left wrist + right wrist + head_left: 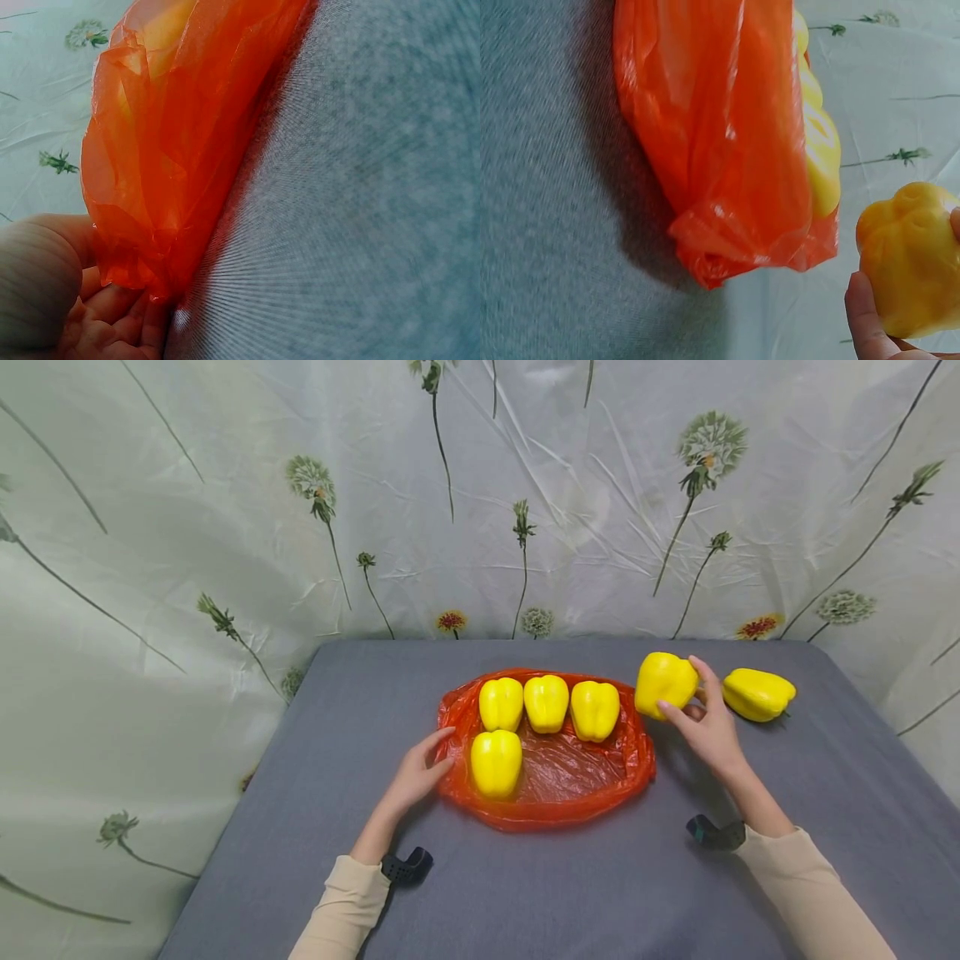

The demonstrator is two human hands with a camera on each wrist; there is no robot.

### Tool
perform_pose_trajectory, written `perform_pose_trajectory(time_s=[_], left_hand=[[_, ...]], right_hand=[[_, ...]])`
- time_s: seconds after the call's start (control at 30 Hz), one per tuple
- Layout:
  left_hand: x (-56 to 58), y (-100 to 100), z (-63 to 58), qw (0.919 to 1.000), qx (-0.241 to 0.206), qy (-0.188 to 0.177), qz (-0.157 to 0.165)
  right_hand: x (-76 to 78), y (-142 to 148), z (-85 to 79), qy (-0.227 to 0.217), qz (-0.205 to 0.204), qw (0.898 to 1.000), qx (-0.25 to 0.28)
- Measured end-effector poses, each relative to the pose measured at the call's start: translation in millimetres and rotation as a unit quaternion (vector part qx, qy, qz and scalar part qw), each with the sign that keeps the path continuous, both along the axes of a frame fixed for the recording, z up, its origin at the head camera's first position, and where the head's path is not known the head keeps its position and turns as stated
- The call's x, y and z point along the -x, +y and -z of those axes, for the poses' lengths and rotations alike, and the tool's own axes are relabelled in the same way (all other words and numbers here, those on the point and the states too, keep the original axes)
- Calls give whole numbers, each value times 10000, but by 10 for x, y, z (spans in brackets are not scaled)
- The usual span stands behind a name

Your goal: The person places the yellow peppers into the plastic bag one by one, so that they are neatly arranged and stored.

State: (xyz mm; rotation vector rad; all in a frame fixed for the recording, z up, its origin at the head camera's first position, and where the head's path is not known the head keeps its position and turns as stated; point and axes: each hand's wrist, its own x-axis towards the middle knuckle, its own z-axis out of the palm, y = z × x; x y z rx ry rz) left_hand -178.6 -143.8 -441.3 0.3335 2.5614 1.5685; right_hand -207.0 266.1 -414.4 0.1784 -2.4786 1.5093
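My right hand [708, 727] holds a yellow bell pepper [666, 683] between thumb and fingers, raised at the right rim of a red plastic bag [547, 814]. In the right wrist view the held pepper [911, 262] shows its lobed end, beside the bag [720, 150]. The bag lies spread wide on the table, with several yellow bell peppers [497, 764] standing inside, most along its far side. At the bag's left edge is my left hand [415, 774], thumb and index finger apart and touching the plastic. Its fingers [112, 319] lie against the bag's crumpled corner [142, 270].
Another yellow bell pepper [759, 695] lies on its side on the table, right of the bag and beyond my right hand. Grey cloth covers the table [570, 893]. A pale flower-patterned curtain [465, 560] hangs behind its far edge and along the left.
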Motion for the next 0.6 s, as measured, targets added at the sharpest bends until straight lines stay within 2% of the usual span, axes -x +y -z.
perform_pose_trajectory(time_s=[0.23, 0.6], left_hand=[[-4, 6, -2, 10000, 35, 23, -47], [-14, 13, -16, 9998, 95, 147, -64]], right_hand=[[-73, -93, -41, -173, -298, 9994, 90], [-152, -298, -85, -574, -719, 9954, -258]])
